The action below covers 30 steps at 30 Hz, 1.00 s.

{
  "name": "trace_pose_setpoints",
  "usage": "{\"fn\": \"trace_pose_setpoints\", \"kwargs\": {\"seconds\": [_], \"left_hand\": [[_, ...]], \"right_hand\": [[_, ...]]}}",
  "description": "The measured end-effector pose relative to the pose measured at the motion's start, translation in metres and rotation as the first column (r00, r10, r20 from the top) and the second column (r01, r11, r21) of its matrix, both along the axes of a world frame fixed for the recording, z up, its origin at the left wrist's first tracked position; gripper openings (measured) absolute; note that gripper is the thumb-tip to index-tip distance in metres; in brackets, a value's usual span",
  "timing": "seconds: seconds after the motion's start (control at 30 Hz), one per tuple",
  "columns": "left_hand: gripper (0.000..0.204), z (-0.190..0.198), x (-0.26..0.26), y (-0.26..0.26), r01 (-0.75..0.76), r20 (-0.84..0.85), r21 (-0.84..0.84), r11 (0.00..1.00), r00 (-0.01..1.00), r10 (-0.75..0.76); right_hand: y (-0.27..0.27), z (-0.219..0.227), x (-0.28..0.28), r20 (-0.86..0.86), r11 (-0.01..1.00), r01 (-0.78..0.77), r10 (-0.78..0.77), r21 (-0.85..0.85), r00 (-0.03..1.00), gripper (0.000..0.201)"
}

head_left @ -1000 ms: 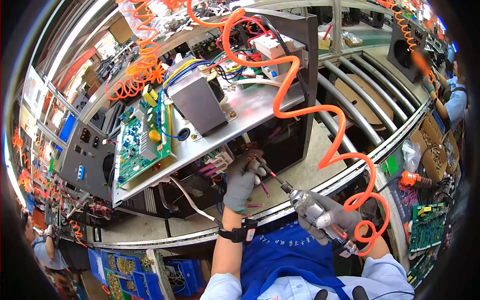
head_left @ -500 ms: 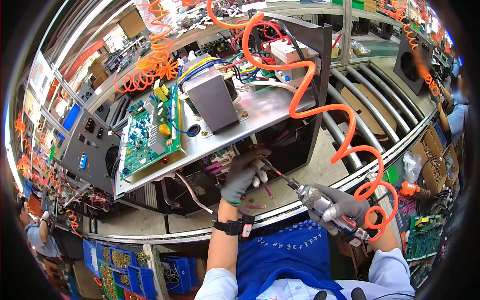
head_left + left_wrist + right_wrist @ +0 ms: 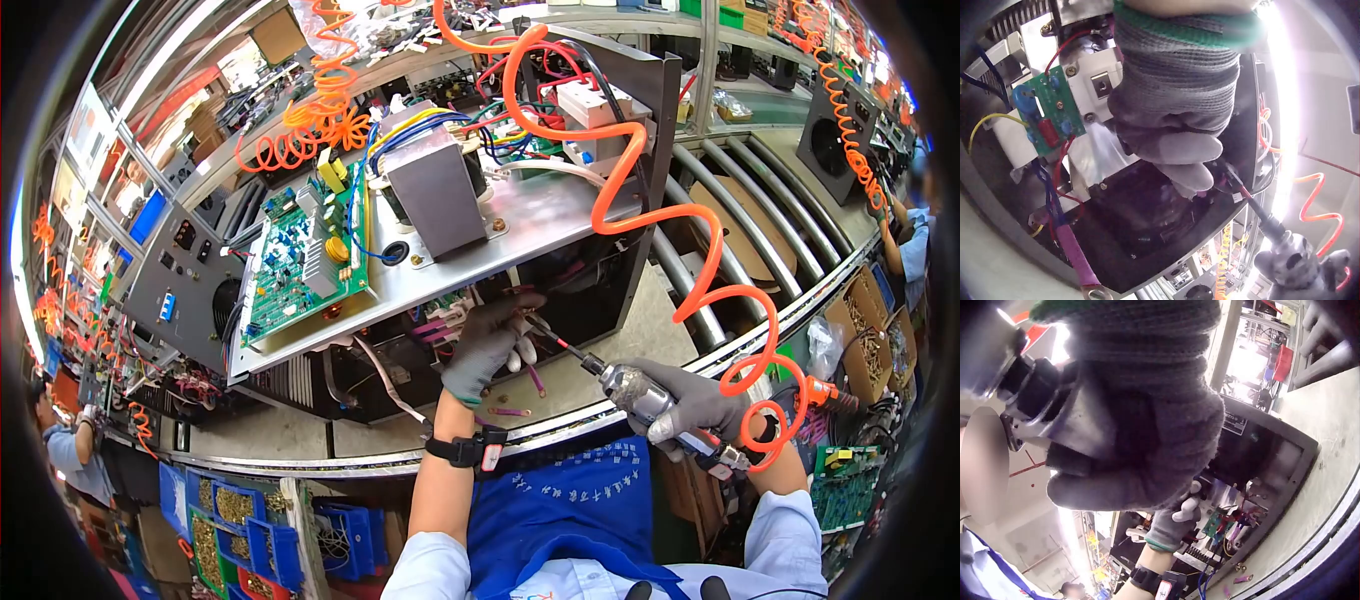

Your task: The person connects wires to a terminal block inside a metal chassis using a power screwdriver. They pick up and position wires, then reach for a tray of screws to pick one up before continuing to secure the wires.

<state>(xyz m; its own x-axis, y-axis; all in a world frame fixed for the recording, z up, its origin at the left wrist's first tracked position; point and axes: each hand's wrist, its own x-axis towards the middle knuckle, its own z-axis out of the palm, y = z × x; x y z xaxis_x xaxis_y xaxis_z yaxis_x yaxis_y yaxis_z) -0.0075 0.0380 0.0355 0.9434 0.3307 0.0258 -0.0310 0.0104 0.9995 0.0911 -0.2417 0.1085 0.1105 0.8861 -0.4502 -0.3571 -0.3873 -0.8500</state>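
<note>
At left, a green circuit board [image 3: 305,250] sits on the open metal case [image 3: 655,110], which stands on the surface [image 3: 645,340]. Inside the case, the left hand [image 3: 485,345] curls its fingers near the bit [image 3: 565,343], what they pinch unclear; farther right, the right hand [image 3: 705,395] grips the power screwdriver [image 3: 640,393]. Likely lining up a fastener, this calls for a straight, steady bit next.

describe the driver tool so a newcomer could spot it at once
Start at the big open electronics unit, then find the right hand in front of it. Gripped there is the driver tool, its slim bit aimed toward the left hand. Silvery, it stands apart from the orange tool farther right.
</note>
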Motion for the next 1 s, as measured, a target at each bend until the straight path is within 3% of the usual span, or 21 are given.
{"fn": "trace_pose_setpoints", "kwargs": {"seconds": [0.1,0.17,0.2,0.3,0.43,0.47,0.5,0.53,0.57,0.63,0.7,0.77,0.8,0.83,0.87,0.9,0.97,1.0], "left_hand": [[0.031,-0.001,0.000,0.001,0.007,-0.031,-0.032,0.999,0.999,-0.008],[0.031,-0.002,0.004,-0.001,-0.035,0.020,0.158,0.987,0.999,0.032],[0.031,0.003,0.002,-0.003,-0.046,-0.055,0.160,0.986,0.997,0.055],[0.038,-0.001,0.005,-0.005,-0.066,0.013,0.282,0.957,0.998,0.065],[0.038,0.011,0.004,-0.008,-0.063,-0.047,0.405,0.912,0.995,0.089],[0.038,0.007,0.005,-0.006,-0.066,-0.043,0.407,0.911,0.995,0.091],[0.034,0.002,0.007,-0.005,-0.122,0.078,0.497,0.859,0.992,0.096],[0.031,-0.002,0.007,-0.006,-0.185,0.195,0.576,0.796,0.977,0.085],[0.031,-0.004,0.005,-0.007,-0.184,0.197,0.581,0.793,0.977,0.082],[0.038,0.002,0.001,-0.014,-0.089,0.109,0.401,0.912,0.993,0.049],[0.034,-0.003,-0.001,-0.014,-0.092,0.144,0.381,0.920,0.989,0.039],[0.028,-0.002,-0.004,-0.016,-0.069,0.142,0.192,0.979,0.989,0.041],[0.028,-0.004,-0.003,-0.020,-0.073,0.143,0.192,0.979,0.989,0.046],[0.027,-0.009,0.000,-0.027,-0.161,0.164,0.064,0.985,0.975,0.149],[0.028,-0.014,0.004,-0.035,-0.244,0.173,-0.066,0.968,0.952,0.252],[0.028,-0.024,0.008,-0.042,-0.247,0.175,-0.064,0.967,0.951,0.255],[0.026,-0.044,0.018,-0.054,-0.458,0.297,-0.111,0.882,0.832,0.469],[0.027,-0.046,0.022,-0.061,-0.528,0.246,-0.089,0.844,0.810,0.533]], "right_hand": [[0.002,-0.003,0.003,-0.017,1.000,0.020,-0.019,0.005,1.000,0.081],[0.002,-0.012,0.011,-0.259,0.996,-0.001,0.026,0.094,0.965,0.074],[-0.002,-0.015,0.011,-0.354,0.988,0.040,0.015,0.148,0.935,0.070],[-0.008,-0.029,0.014,-0.664,0.980,0.139,-0.008,0.145,0.748,0.069],[-0.009,-0.026,0.016,-0.657,0.985,0.085,0.034,0.148,0.753,0.072],[-0.008,-0.015,0.011,-0.384,0.991,0.019,0.034,0.133,0.923,0.074],[-0.006,-0.005,0.006,-0.072,0.994,-0.039,0.046,0.101,0.996,0.077],[-0.006,0.004,0.000,-0.030,1.000,0.011,-0.010,0.027,0.999,0.081],[-0.006,0.003,0.001,-0.028,0.999,0.013,-0.012,0.033,1.000,0.081],[-0.006,-0.003,0.006,-0.143,0.995,-0.050,0.063,0.089,0.988,0.080],[-0.007,-0.013,0.011,-0.164,0.991,-0.063,0.083,0.122,0.983,0.079],[-0.007,-0.018,0.012,-0.370,0.983,-0.015,0.082,0.182,0.925,0.075],[-0.007,-0.022,0.011,-0.396,0.975,0.003,0.087,0.222,0.914,0.072],[-0.007,-0.025,0.006,-0.394,0.975,-0.001,0.090,0.221,0.915,0.072],[-0.005,-0.027,-0.002,-0.492,0.972,0.088,0.032,0.220,0.870,0.071],[-0.003,-0.027,-0.008,-0.585,0.961,0.177,-0.021,0.211,0.811,0.071],[-0.004,-0.010,-0.023,-0.560,0.978,0.179,-0.088,0.109,0.824,0.061],[-0.005,-0.003,-0.032,-0.566,0.974,0.211,-0.130,0.080,0.814,0.059]]}}
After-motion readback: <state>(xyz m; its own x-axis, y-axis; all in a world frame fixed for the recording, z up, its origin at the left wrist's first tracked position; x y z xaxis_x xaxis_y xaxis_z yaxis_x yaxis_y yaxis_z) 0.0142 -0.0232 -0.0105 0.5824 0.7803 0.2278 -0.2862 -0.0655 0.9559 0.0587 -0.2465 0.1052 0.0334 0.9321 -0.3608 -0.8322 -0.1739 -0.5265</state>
